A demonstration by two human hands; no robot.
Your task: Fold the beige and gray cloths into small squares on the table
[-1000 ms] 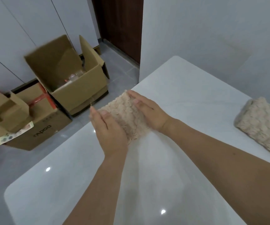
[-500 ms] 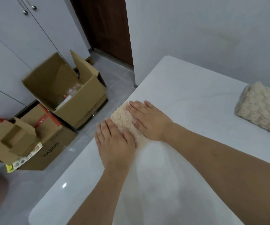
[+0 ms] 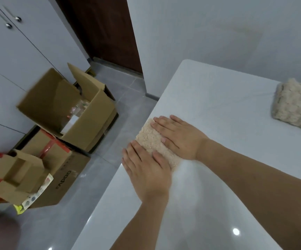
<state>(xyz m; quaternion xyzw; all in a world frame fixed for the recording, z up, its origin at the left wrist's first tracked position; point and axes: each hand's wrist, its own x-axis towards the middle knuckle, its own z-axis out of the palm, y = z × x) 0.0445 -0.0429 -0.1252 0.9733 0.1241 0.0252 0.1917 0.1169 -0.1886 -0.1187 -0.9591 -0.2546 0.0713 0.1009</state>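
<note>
Cloth under hands: beige cloth, already folded to a small thick pad, lying flat on the table right at its left edge.
Left hand: left hand lies palm down on the near end of that pad, fingers straight and together, gripping nothing, only pressing.
Right hand: right hand lies flat on the far end of the pad, fingers straight and slightly spread, thumb alongside; it also presses and holds nothing.
Second cloth: second folded cloth, pale and nubbly, sits well apart from the pad, toward the table's far right side; in this light I cannot tell whether it is the gray one.
Handling: the pad looks soft, fluffy and light, likely springy enough to puff open once the palms lift. The glossy table may let it slide, and it sits close to the drop-off.
Where to take hold: best gripped by the folded edges, thumb under and fingers on top, pinching all layers together.
Off the table: open cardboard boxes stand on the floor to the left of the table.
</note>
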